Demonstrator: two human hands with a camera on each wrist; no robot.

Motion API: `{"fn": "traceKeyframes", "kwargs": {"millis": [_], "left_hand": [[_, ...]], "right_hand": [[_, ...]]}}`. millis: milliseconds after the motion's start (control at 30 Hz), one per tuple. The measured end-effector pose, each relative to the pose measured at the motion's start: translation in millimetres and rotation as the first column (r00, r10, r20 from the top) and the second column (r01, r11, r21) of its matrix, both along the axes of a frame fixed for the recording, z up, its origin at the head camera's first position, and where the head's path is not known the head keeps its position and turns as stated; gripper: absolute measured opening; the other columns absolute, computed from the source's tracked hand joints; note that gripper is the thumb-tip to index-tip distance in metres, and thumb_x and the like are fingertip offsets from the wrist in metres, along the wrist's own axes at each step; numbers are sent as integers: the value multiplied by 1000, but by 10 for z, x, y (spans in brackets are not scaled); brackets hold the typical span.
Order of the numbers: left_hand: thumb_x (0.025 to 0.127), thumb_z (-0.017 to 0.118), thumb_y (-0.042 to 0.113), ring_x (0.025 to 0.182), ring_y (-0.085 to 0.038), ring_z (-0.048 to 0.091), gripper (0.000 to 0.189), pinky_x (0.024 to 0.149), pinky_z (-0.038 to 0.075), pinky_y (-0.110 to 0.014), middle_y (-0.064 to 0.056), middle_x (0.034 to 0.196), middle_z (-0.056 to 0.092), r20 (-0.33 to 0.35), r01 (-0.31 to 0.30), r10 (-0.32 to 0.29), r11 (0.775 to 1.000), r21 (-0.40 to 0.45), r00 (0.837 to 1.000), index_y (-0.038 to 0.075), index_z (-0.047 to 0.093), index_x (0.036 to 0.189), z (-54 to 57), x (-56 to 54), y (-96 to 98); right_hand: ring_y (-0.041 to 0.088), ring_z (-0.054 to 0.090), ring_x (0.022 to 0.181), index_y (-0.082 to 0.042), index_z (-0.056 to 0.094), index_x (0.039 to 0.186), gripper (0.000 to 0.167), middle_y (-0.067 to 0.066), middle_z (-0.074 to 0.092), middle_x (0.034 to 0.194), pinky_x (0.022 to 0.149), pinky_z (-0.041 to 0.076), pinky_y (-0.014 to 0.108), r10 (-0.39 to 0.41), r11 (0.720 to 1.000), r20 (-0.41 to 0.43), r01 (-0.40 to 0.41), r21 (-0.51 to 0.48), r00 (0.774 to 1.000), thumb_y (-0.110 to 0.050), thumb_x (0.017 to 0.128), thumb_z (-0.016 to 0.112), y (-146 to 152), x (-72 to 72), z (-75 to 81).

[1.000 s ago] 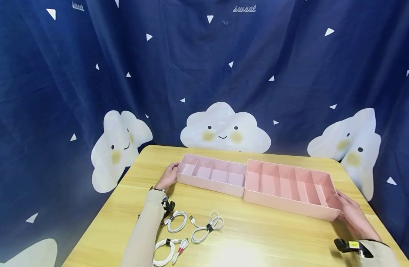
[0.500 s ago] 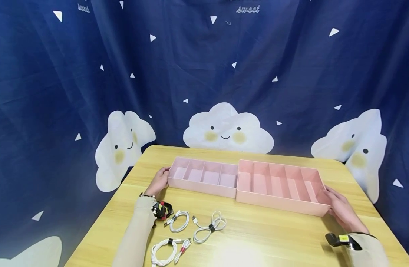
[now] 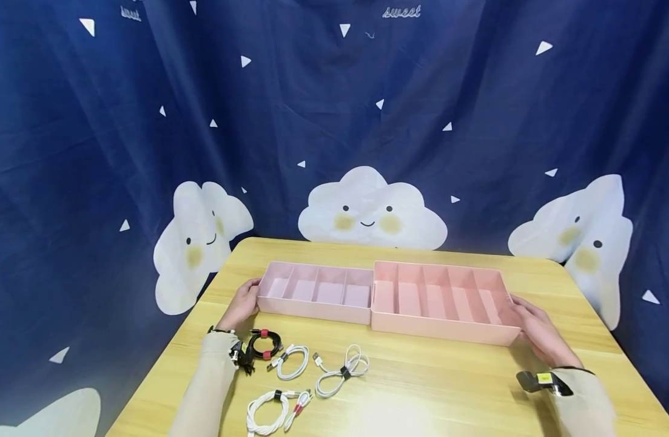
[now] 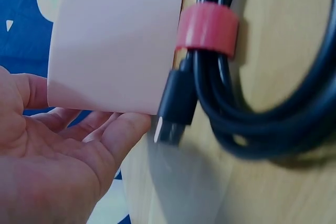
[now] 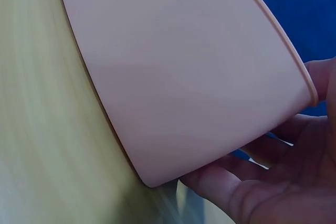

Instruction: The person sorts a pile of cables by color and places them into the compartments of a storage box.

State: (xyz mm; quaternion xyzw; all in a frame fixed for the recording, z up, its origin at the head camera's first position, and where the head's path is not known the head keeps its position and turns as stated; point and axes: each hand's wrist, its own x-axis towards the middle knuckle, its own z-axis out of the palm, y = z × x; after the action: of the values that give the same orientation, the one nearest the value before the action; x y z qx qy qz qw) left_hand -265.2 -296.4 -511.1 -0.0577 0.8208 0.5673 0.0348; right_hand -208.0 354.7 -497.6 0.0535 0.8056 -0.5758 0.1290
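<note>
A lilac divided organizer box and a larger pink divided organizer box stand end to end on the wooden table, their short sides meeting. My left hand holds the lilac box by its left end. The left wrist view shows fingertips against that end and one digit at the rim. At the opposite end of the row, my right hand grips the pink box, with one digit over its rim and other fingers along the outer end wall. The compartments visible in both boxes hold nothing.
Near my left wrist lies a coiled black cable with red ties. Close by are a white cable, another looped white cable, a thick white cable and a short red-tied one. A blue cloud-print curtain hangs behind the table.
Both boxes have slid left along the table together, with both hands moving along at their ends. The black coiled cable has come into view from behind my left wrist.
</note>
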Motion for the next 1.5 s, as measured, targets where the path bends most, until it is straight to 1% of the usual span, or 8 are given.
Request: {"fn": "traceKeyframes", "kwargs": {"millis": [100,200,300,533,733,967,1233,1500], "left_hand": [[110,27,17,62,-8,42,50,58,38,-20,-16,108,55,-4,-13,13,1000,-2,1000,-6,36,154,-3,-10,-56],[110,27,17,62,-8,42,50,58,39,-20,-17,111,55,-8,-17,17,1000,-2,1000,-5,37,154,16,-19,-98],[111,26,18,66,-8,43,51,61,39,-21,-24,125,54,-2,-16,16,1000,6,1000,-4,35,155,42,-6,-128],[112,27,18,69,-8,44,51,62,41,-22,-26,132,52,30,-23,22,1000,17,999,-4,32,157,15,66,-173],[113,27,20,71,-10,45,51,63,41,-23,-23,129,53,26,10,-11,999,40,1000,-3,30,158,-7,49,-170],[114,24,19,122,-27,55,51,83,51,-25,-35,156,35,26,47,-48,998,39,998,-5,24,159,-15,54,-207],[114,23,19,125,-29,54,52,89,50,-27,-33,159,33,27,41,-43,998,53,999,-4,24,160,-38,62,-235],[114,24,20,97,-8,51,51,74,45,-23,-30,154,38,30,24,-25,998,51,999,-2,26,159,-64,60,-223]], "right_hand": [[43,18,153,3,1,164,77,31,0,170,98,43,23,11,1000,-21,-10,8,1000,-48,112,28,-47,-12,17],[12,46,133,6,6,163,73,33,7,168,90,46,17,18,1000,-43,-18,8,999,-43,113,27,-74,-4,20],[-6,46,116,9,12,161,70,34,14,165,90,50,19,26,999,-63,-24,24,998,-40,113,26,-84,5,25],[53,28,146,14,12,158,70,42,15,162,106,50,57,92,993,-56,-87,83,994,-37,114,29,-67,-37,65],[56,43,138,19,20,154,66,45,28,156,95,57,49,197,951,-97,-166,260,976,-31,113,35,-40,-112,213],[58,51,130,20,35,148,60,44,48,143,94,55,49,295,868,-188,-181,462,937,-25,111,44,-81,-160,275],[49,66,116,15,50,142,48,35,64,129,93,54,51,330,827,-324,-107,552,887,-20,108,45,-127,-212,174],[64,36,138,20,37,147,55,46,39,148,112,30,71,341,783,-388,-30,621,857,-11,103,45,-130,-231,107]]}}
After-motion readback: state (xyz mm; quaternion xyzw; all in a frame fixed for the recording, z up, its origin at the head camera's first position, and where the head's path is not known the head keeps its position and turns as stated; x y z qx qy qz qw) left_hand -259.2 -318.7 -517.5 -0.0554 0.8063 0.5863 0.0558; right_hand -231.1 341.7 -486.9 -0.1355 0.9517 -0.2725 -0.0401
